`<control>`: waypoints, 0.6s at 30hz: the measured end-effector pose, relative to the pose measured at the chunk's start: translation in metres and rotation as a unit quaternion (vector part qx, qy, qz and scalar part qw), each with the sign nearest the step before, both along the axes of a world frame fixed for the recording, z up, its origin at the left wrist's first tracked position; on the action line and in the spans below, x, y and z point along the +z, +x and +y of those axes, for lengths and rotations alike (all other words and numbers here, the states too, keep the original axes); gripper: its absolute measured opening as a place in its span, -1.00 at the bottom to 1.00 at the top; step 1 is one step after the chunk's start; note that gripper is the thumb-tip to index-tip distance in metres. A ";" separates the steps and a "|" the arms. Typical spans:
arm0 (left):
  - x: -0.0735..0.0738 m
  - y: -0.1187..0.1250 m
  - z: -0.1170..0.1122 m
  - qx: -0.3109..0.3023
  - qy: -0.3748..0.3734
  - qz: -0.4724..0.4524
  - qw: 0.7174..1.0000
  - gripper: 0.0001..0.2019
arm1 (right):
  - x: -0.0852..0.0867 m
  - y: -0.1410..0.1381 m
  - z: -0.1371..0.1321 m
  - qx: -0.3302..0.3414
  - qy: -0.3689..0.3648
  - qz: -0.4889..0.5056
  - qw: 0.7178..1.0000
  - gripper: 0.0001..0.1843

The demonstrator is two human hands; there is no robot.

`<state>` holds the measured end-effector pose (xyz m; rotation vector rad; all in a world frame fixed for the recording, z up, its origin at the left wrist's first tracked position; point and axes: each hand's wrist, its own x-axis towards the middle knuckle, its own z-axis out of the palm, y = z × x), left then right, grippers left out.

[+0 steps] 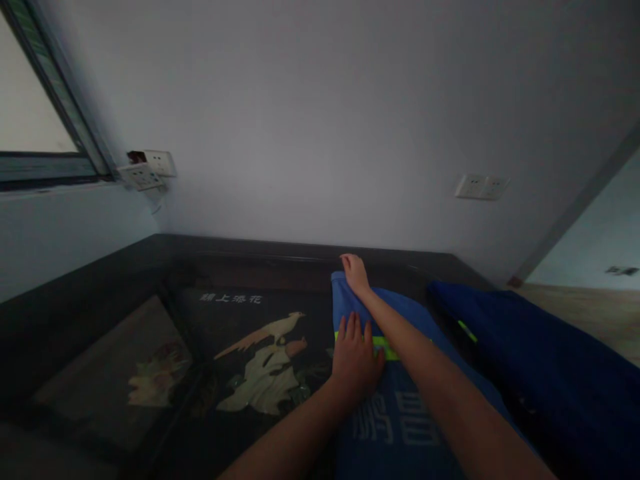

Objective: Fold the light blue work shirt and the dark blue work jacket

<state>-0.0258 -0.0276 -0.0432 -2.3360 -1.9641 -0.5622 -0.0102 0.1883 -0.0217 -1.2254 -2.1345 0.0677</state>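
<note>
blue garment [393,393] lies on the dark tabletop [250,245], lettering [375,420] up, far left corner near the back edge
left hand [356,357]: grip flat, fingers spread, resting on the cloth over the yellow-green strip [391,351], nothing pinched that i can see
right hand [354,272]: grip loosely curled at the far hem [337,275]; can't tell from here if cloth is between the fingers
step in hand looks like smoothing; i'd use the left palm as anchor and run the right along the hem, light pressure so the strip doesn't ruck
edges: wall [310,133] stands right behind the tabletop, so little reach past the far hem
right side is tight, dark blue cloth [540,353] just beside; more room on the left, over the bird inlay [273,333], though i can't tell if that's raised and would snag
</note>
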 end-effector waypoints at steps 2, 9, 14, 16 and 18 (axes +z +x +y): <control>0.000 0.000 0.000 0.000 0.009 0.001 1.000 -0.40 | 0.008 0.009 -0.001 -0.005 0.022 0.029 0.999 -0.55; -0.010 0.000 0.004 0.005 0.030 0.021 0.999 -0.38 | -0.021 0.015 -0.034 0.101 -0.042 -0.074 0.991 -0.53; -0.010 0.002 0.005 0.013 0.031 0.029 0.999 -0.42 | -0.038 0.009 -0.043 0.083 -0.108 -0.208 0.969 -0.32; -0.008 0.002 0.003 0.014 0.030 0.031 0.999 -0.43 | -0.036 0.009 -0.042 0.086 -0.120 -0.216 0.965 -0.29; -0.005 0.002 0.002 0.012 0.029 0.031 0.999 -0.44 | -0.035 0.010 -0.043 0.086 -0.126 -0.216 0.964 -0.30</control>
